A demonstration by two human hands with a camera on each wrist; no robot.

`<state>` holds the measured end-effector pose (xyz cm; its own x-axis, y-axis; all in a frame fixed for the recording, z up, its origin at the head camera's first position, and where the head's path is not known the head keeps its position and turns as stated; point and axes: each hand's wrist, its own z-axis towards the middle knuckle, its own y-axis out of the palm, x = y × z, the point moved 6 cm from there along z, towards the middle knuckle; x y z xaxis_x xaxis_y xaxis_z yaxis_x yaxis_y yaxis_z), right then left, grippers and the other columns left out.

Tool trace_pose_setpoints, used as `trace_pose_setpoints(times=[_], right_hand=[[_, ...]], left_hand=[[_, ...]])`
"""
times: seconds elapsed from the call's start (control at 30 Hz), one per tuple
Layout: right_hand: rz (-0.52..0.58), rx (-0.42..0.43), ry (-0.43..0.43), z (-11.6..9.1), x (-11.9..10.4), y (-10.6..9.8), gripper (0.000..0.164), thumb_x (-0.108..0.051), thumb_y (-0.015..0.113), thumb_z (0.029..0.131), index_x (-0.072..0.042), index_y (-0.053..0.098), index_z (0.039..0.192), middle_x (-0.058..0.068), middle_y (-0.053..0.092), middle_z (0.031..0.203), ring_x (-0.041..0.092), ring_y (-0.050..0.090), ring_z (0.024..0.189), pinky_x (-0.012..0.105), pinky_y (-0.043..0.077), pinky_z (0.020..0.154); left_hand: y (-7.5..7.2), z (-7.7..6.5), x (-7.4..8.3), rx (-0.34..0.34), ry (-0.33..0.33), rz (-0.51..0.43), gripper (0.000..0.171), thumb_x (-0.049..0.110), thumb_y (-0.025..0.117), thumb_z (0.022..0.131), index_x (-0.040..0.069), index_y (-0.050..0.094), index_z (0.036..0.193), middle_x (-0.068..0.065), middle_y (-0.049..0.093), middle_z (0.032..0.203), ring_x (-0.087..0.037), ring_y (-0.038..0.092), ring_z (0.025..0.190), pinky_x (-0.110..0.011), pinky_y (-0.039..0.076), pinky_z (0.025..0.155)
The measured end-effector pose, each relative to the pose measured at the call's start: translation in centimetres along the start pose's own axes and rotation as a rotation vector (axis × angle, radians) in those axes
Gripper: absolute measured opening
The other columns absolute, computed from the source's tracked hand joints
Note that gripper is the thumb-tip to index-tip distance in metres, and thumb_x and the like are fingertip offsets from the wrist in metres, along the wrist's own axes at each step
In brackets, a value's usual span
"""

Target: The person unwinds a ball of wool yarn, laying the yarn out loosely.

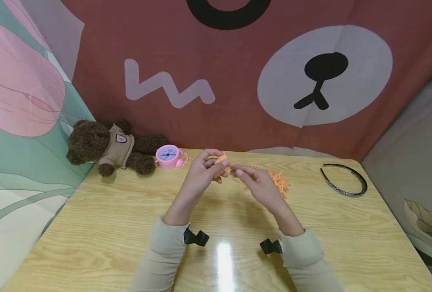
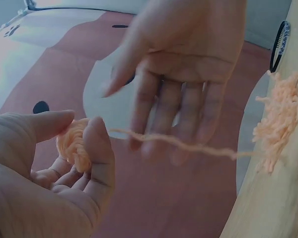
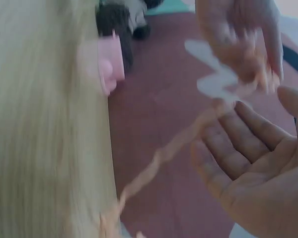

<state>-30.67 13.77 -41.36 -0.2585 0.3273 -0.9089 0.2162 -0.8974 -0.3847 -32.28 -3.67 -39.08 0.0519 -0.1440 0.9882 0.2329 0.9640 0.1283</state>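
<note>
Large red backdrop [image 1: 234,81] with animal-face print stands along the far edge of the table [image 1: 110,239]. Brown teddy bear [image 1: 119,146] lies on its back at far left, its legs just beside the pink alarm clock [image 1: 168,157]. Left hand [image 1: 203,172] grips a yarn bundle [image 2: 74,144] between thumb and fingers, above the table; right hand [image 1: 261,184] is open, thumb apart from the extended fingers. Black headband [image 1: 349,194] lies at far right, well apart from the hands. Loose orange yarn pile [image 1: 280,184] sits on the table behind the right hand. Thin yarn strand [image 2: 179,144] runs from bundle to pile across the right fingers; contact cannot be confirmed. Right hand covers part of the pile in the head view; left fingers partly hide the bundle. Right wrist view is motion-blurred, with the left hand cut off at the top.
</note>
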Motion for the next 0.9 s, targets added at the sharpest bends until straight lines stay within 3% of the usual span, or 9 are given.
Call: trace_pose_setpoints(times=[0.1, 0.17, 0.23, 0.33, 0.47, 0.7, 0.9], right_hand=[[0.003, -0.036, -0.004, -0.1, -0.6, 1.2, 0.041, -0.041, 0.053, 0.106, -0.015, 0.065, 0.135, 0.005, 0.075, 0.105, 0.023, 0.070, 0.102, 0.048, 0.057, 0.093], [0.009, -0.021, 0.010, -0.2, -0.8, 1.3, 0.035, -0.038, 0.055, 0.105, -0.014, 0.071, 0.125, 0.005, 0.069, 0.087, 0.020, 0.065, 0.080, 0.038, 0.057, 0.075], [0.030, 0.006, 0.023, -0.3, -0.9, 0.9, 0.031, -0.036, 0.058, 0.104, -0.012, 0.075, 0.116, 0.007, 0.061, 0.079, 0.020, 0.054, 0.068, 0.032, 0.053, 0.069], [0.065, 0.072, 0.030, -0.5, -1.0, -0.2, 0.031, -0.037, 0.060, 0.103, -0.010, 0.076, 0.108, 0.005, 0.062, 0.083, 0.018, 0.052, 0.066, 0.028, 0.055, 0.071], [0.110, 0.173, 0.030, -0.8, -1.0, -2.1, 0.038, -0.040, 0.061, 0.102, -0.005, 0.074, 0.111, -0.003, 0.069, 0.096, 0.014, 0.057, 0.071, 0.029, 0.059, 0.076], [0.132, 0.275, 0.029, -1.1, -0.8, -4.3, 0.042, -0.043, 0.059, 0.102, -0.004, 0.072, 0.113, -0.003, 0.063, 0.083, 0.017, 0.059, 0.072, 0.029, 0.056, 0.074], [0.197, 0.375, 0.009, -1.3, -0.5, -6.1, 0.035, -0.040, 0.058, 0.103, -0.009, 0.074, 0.110, -0.003, 0.054, 0.070, 0.014, 0.055, 0.066, 0.029, 0.059, 0.074]], left_hand=[[0.2, 0.0, -0.1, -0.004, -0.005, 0.036, 0.025, 0.012, 0.069, 0.097, 0.009, 0.058, 0.119, -0.003, 0.070, 0.087, -0.013, 0.067, 0.071, -0.023, 0.051, 0.058], [0.0, 0.1, -0.2, 0.007, -0.009, 0.057, 0.025, 0.013, 0.069, 0.097, 0.010, 0.059, 0.120, -0.003, 0.069, 0.088, -0.015, 0.067, 0.071, -0.024, 0.051, 0.059], [-0.3, 0.1, -0.3, 0.020, -0.015, 0.074, 0.026, 0.014, 0.068, 0.098, 0.010, 0.059, 0.122, -0.003, 0.069, 0.091, -0.016, 0.066, 0.072, -0.024, 0.052, 0.059], [-0.8, 0.2, -0.2, 0.043, -0.018, 0.083, 0.028, 0.015, 0.068, 0.098, 0.010, 0.058, 0.125, -0.002, 0.069, 0.093, -0.017, 0.065, 0.072, -0.024, 0.052, 0.059], [-1.2, 0.2, 0.1, 0.056, -0.020, 0.083, 0.030, 0.016, 0.067, 0.099, 0.009, 0.058, 0.126, -0.001, 0.067, 0.091, -0.014, 0.062, 0.071, -0.023, 0.052, 0.058], [-1.2, 0.1, 0.1, 0.043, -0.032, 0.124, 0.027, 0.020, 0.070, 0.097, 0.014, 0.065, 0.123, -0.003, 0.059, 0.092, -0.014, 0.054, 0.069, -0.022, 0.049, 0.059], [-1.7, 0.2, 0.1, 0.059, -0.024, 0.094, 0.026, 0.021, 0.066, 0.100, 0.010, 0.067, 0.124, -0.004, 0.063, 0.097, -0.013, 0.059, 0.072, -0.022, 0.051, 0.062]])
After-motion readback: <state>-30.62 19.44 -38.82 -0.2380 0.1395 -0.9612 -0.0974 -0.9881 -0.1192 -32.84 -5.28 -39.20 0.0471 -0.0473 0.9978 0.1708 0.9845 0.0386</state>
